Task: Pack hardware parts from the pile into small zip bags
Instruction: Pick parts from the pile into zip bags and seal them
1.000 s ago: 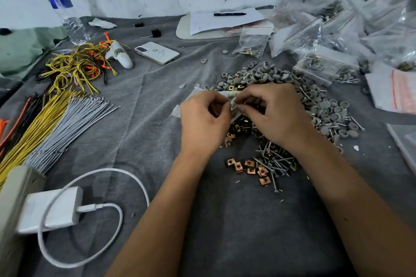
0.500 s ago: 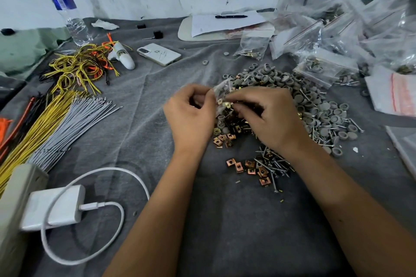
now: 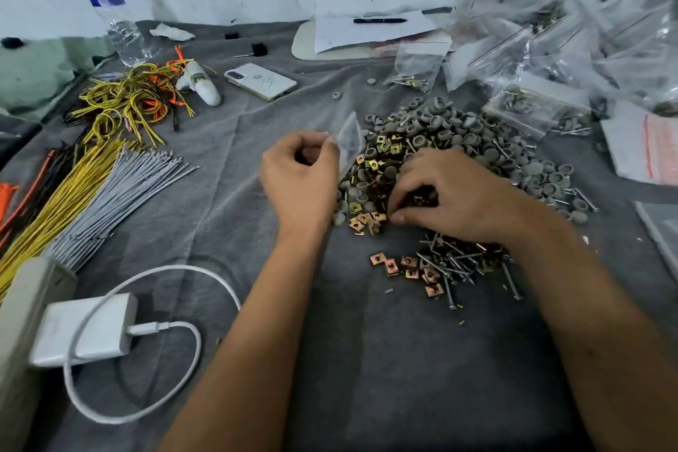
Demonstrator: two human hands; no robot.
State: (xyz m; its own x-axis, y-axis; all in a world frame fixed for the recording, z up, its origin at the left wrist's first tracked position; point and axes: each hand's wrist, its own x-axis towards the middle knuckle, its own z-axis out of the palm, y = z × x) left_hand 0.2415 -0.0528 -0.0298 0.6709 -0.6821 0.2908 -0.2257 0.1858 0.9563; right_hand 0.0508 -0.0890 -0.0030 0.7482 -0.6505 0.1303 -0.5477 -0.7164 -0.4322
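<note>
Head view: my left hand [image 3: 301,182] pinches a small clear zip bag [image 3: 350,139] just left of the grey-cap-and-brass-clip pile [image 3: 440,143]; my right hand [image 3: 451,194], fingers curled, picks clips there, nearer.

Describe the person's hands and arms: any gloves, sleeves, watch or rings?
Both hands, left and right, are bare, no gloves. Both forearms are uncovered to the frame edge, with no sleeve, watch or bracelet showing. No ring is visible on the fingers in view.

Left hand [image 3: 299,176] pinching zip bag [image 3: 350,138]; right hand [image 3: 451,191] in pile [image 3: 458,136].
</note>
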